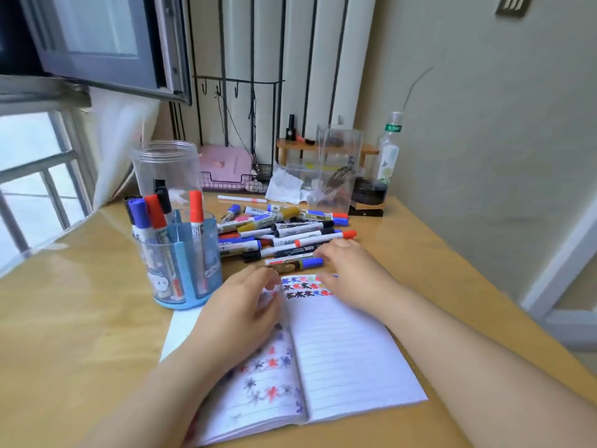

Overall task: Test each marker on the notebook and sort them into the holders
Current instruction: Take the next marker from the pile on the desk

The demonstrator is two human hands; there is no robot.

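Notebook (339,350) open under both hands; left hand (245,305) pinches page edge, right hand (349,270) relaxed beside marker pile (284,234)

The left hand (245,305) covers the upper part of the notebook's (339,350) left page, and its fingertips are smeared by motion blur, so their grip cannot be told. The right hand (349,270) hides the page's top right corner and the near ends of markers in the pile (284,234) beyond it. Marker labels are too small to read. Both forearms are cut off by the bottom edge.
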